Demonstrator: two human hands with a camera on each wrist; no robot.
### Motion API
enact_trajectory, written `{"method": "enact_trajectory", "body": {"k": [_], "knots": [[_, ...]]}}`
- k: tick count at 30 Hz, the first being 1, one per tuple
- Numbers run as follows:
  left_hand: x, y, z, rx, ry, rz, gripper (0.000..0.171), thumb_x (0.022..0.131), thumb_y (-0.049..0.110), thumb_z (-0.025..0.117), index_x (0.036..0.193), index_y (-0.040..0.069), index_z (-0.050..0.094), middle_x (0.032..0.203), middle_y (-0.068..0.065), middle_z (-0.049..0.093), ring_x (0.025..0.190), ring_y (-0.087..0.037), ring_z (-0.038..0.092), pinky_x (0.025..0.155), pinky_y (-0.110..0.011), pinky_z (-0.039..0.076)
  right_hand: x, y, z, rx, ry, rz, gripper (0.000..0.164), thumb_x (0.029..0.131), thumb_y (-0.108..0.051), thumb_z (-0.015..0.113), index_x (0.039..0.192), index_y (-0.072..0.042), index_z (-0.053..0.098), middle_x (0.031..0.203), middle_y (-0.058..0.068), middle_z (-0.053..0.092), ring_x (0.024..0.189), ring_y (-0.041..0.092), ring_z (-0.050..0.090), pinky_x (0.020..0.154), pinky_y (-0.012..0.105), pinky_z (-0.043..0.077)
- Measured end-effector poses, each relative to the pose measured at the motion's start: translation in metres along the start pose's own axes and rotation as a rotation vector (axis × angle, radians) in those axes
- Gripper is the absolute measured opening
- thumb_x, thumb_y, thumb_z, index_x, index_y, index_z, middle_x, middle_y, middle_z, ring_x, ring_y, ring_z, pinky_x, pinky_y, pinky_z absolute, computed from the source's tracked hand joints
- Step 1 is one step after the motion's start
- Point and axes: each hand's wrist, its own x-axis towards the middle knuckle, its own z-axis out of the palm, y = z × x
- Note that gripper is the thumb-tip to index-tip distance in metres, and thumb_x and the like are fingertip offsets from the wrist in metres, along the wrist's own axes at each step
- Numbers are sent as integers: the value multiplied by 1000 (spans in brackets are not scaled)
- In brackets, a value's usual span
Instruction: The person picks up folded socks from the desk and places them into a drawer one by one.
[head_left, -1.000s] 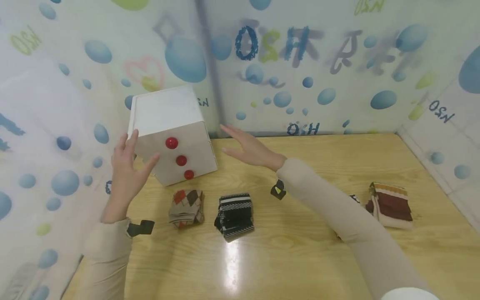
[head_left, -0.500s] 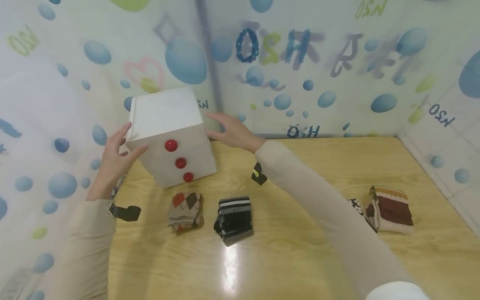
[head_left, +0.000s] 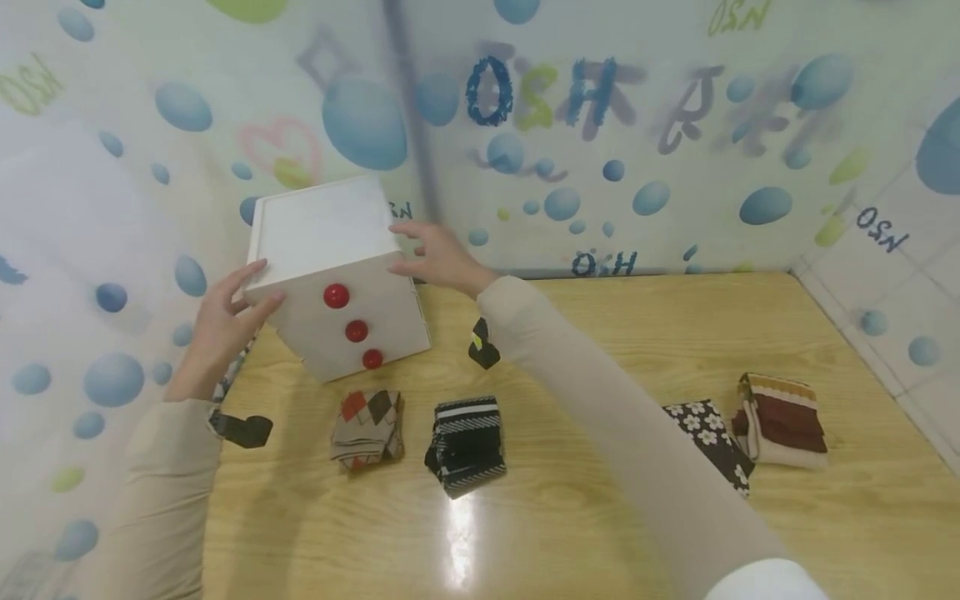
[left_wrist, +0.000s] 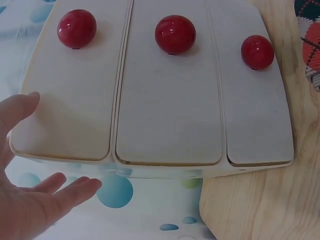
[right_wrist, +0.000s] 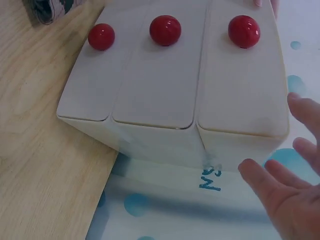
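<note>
A white three-drawer box with round red knobs stands at the table's back left, its front turned toward me. My left hand is at its upper left front corner. The left thumb lies over the front's edge, and the fingers are spread beside the side wall. On the other side, my right hand reaches the upper right edge with loosely bent fingers. In the right wrist view those fingers are spread close to the wall; contact is hard to tell.
Folded argyle socks and folded black striped socks lie in front of the box. At the right are a black flowered folded textile, partly behind my sleeve, and maroon-and-cream folded socks. A patterned wall covering borders the wooden table.
Both hands have closed in on the box: the right moved left to its right edge, the left moved left and down to its corner. More of the flowered textile shows.
</note>
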Motion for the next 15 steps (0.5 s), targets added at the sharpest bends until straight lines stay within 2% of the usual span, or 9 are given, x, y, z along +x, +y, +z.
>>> {"method": "enact_trajectory", "body": {"k": [4,9,13,15], "knots": [[0,-1,-1,-13,-43,-22,67,88,40,49,142,20,16,147,-10,0,120,-48,28,88,-59,33,2,-2,7,-13,5,38,55,84,-14,62,132,-7,38,140,7,30,116,26,44,89,27,43],[2,-1,-3,15,-74,-24,64,89,39,47,142,19,16,145,-18,9,115,-46,37,85,-45,43,7,-4,14,-63,-13,83,53,85,-18,60,133,-10,39,138,3,36,119,19,41,90,21,40],[2,1,-4,-1,-83,-25,64,89,38,47,142,17,17,142,-21,13,114,-46,38,85,-44,43,8,-3,18,-111,-13,83,49,86,-20,59,130,-10,42,133,2,42,120,14,38,93,19,36],[2,2,-4,-1,-82,-21,63,89,38,48,141,16,19,141,-22,16,114,-45,38,84,-41,45,10,-2,19,-109,11,74,45,86,-18,59,128,-9,46,130,2,46,116,14,43,90,18,39]]}}
